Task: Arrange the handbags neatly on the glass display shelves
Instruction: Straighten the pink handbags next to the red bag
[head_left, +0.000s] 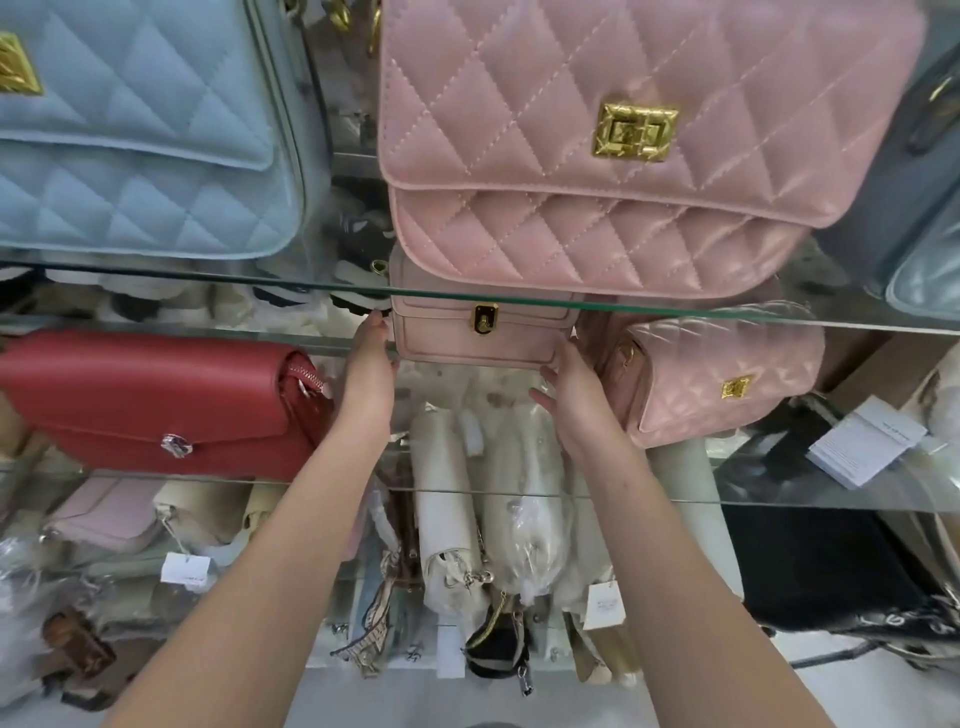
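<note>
A small smooth pink handbag (478, 332) with a gold clasp stands on the middle glass shelf (779, 499), partly hidden behind the upper glass shelf (156, 275) edge. My left hand (369, 374) presses flat against its left side and my right hand (571, 400) against its right side, holding it between them. A large quilted pink bag (623, 156) sits on the upper shelf right above it. A smaller quilted pink bag (722, 384) stands just right of my right hand, and a red flap bag (156, 400) stands left of my left hand.
A quilted light-blue bag (140, 130) occupies the upper shelf's left. Wrapped cream bags (483, 493), tags and a black bag (821, 566) lie on lower levels. A white paper card (867, 447) rests on the middle shelf at right.
</note>
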